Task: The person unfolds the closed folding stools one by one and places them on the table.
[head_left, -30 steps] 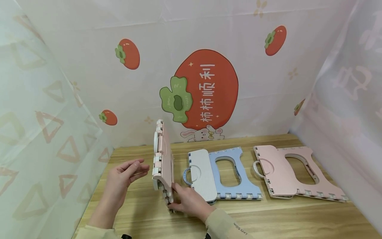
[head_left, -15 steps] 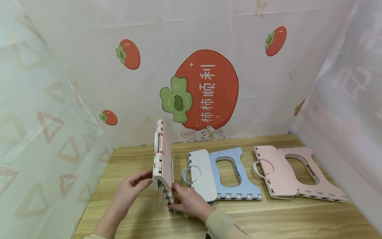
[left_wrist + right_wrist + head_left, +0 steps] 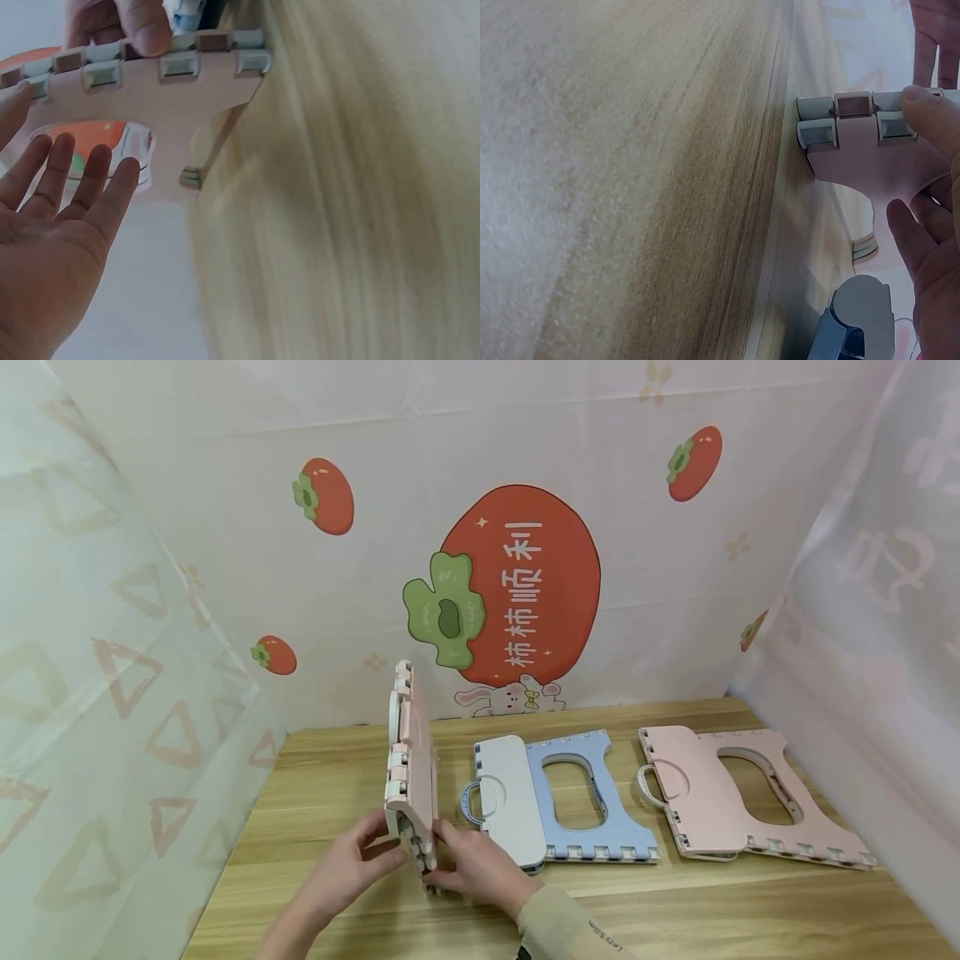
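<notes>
A pink and white folding stool (image 3: pixel 420 752) stands on its edge, folded flat, left of centre in the head view. My right hand (image 3: pixel 480 867) grips its near hinged edge, with the thumb on the hinge row in the right wrist view. My left hand (image 3: pixel 348 870) is at the stool's left side, close to its lower part. In the left wrist view the left fingers (image 3: pixel 94 180) are extended and spread in front of the cut-out. The left thumb (image 3: pixel 13 112) is near the hinged edge.
To the right lies a blue and white folding stool (image 3: pixel 513 802), flat on the wooden table (image 3: pixel 600 910). Farther right a second pink folding stool (image 3: pixel 697 802) lies flat. A white printed backdrop (image 3: pixel 360 410) encloses the back and sides.
My left hand has moved down and right, from beside the upright stool to close by its lower left side. The right hand and the stool have stayed in place.
</notes>
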Available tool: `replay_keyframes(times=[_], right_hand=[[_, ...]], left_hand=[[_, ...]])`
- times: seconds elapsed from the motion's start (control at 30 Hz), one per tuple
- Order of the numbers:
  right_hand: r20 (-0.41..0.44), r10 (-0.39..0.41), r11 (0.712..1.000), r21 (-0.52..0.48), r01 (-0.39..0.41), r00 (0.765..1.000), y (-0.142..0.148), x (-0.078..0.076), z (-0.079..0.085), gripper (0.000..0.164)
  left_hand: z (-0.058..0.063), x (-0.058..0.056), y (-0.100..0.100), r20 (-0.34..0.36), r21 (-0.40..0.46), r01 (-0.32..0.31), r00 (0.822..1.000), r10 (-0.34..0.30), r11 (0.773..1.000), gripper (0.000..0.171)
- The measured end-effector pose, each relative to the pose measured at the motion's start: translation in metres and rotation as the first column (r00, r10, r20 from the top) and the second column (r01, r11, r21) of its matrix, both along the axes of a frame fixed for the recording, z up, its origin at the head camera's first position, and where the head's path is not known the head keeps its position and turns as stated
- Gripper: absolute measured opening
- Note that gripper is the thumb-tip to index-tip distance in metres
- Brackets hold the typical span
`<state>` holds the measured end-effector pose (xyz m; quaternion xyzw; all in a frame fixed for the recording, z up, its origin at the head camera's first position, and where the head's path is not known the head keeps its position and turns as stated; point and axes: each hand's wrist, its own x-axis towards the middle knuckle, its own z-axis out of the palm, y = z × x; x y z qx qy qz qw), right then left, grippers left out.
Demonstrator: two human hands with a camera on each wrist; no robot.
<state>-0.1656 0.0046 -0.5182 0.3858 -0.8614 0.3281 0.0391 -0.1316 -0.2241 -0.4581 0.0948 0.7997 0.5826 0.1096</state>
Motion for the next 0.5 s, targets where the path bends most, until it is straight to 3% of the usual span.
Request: replay_keyframes(times=[0.5], right_hand=[[-0.001, -0.010, 1.000, 0.011, 0.010, 1.000, 0.001, 0.000, -0.001, 0.058]], left_hand=[[-0.017, 0.002, 0.019, -0.079, 0.014, -0.076, 0.994, 0.077, 0.997, 0.059]])
